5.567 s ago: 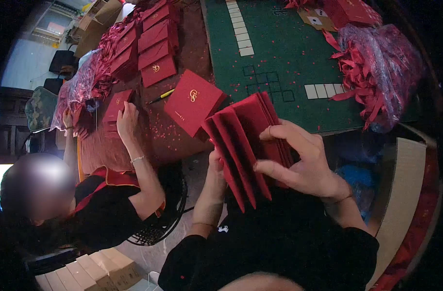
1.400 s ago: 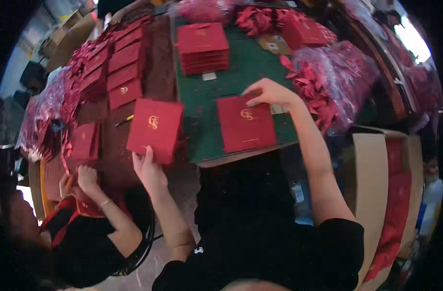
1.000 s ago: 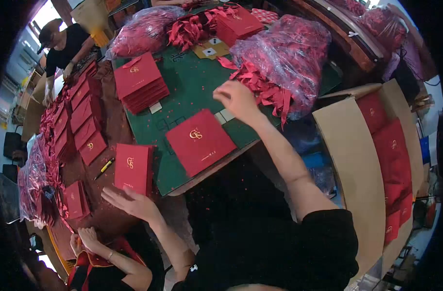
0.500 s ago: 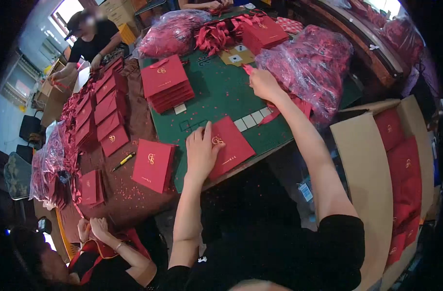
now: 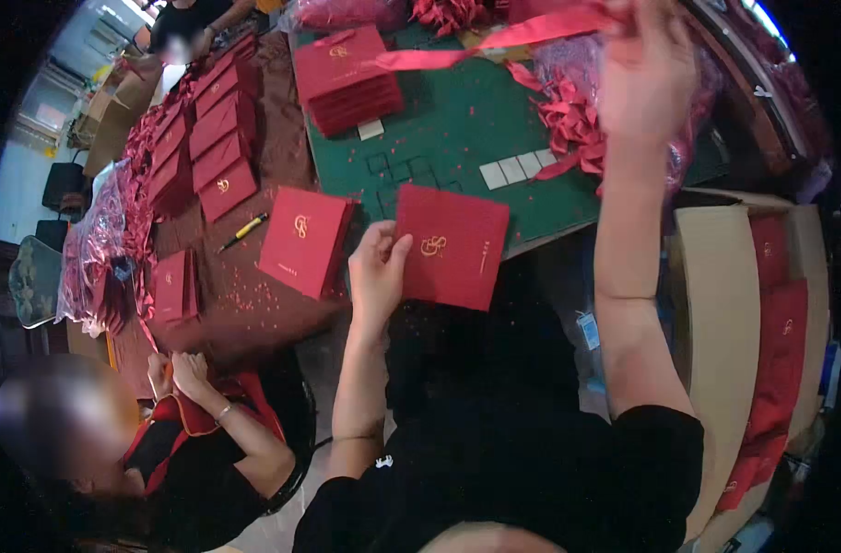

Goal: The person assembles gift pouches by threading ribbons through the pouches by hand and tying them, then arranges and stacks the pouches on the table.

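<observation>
My left hand [image 5: 378, 276] grips the left edge of a square red envelope [image 5: 454, 246] with gold lettering, thumb on top, held at the near edge of the green table. High at the upper right, my right hand [image 5: 649, 78] is closed on a red ribbon [image 5: 540, 30], which stretches leftward above the green surface; the hand is slightly blurred. Left of my left hand lies a stack of red envelopes [image 5: 305, 241]. A taller stack [image 5: 348, 81] stands on the green table beneath the ribbon's loose end.
A plastic bag with ribbons [image 5: 568, 111] lies at the right of the green table [image 5: 457, 120], near white tiles [image 5: 517, 169]. A carton [image 5: 720, 304] holds red envelopes. Co-workers sit at lower left and upper left. A yellow pen [image 5: 243, 232] lies beside red stacks.
My right hand has risen from the ribbon pile, pulling out a ribbon. My left hand, earlier resting on the envelope, now grips its edge, and the envelope has turned and been lifted.
</observation>
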Demonstrator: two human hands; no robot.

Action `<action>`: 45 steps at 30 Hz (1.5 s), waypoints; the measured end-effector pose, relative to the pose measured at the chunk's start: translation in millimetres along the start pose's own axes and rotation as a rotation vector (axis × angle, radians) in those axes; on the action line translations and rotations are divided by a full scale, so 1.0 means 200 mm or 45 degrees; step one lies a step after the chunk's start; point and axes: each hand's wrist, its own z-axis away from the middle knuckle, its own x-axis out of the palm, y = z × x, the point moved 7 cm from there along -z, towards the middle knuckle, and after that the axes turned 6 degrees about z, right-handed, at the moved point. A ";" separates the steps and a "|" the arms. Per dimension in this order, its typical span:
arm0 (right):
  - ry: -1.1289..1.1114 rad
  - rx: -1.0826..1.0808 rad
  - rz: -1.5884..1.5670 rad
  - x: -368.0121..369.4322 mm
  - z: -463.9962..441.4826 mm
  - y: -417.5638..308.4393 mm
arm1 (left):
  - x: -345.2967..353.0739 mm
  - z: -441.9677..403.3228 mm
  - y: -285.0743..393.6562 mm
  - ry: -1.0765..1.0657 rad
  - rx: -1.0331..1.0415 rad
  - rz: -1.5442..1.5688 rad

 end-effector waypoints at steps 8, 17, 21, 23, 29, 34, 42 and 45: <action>-0.134 0.151 -0.520 -0.32 0.25 -0.23 | 0.00 0.12 -0.18 0.125 -0.243 0.449; -1.255 1.010 -0.428 0.33 1.08 0.05 | 0.02 0.14 -0.20 0.156 -0.275 0.473; -1.348 0.974 -0.380 0.44 1.27 0.14 | 0.02 0.13 -0.17 0.165 -0.270 0.440; -1.338 0.541 -0.115 0.45 1.25 0.11 | 0.03 0.13 -0.16 0.166 -0.236 0.441; -1.446 0.406 0.040 0.48 1.28 0.11 | 0.04 0.14 -0.17 0.162 -0.325 0.484; -1.421 0.284 0.121 0.50 1.25 0.07 | 0.04 0.13 -0.19 0.167 -0.267 0.463; -1.540 0.451 0.177 0.54 1.25 0.11 | 0.05 0.15 -0.17 0.196 -0.074 0.327; -1.521 0.607 0.073 0.54 1.26 0.13 | 0.05 0.15 -0.13 0.236 0.019 0.216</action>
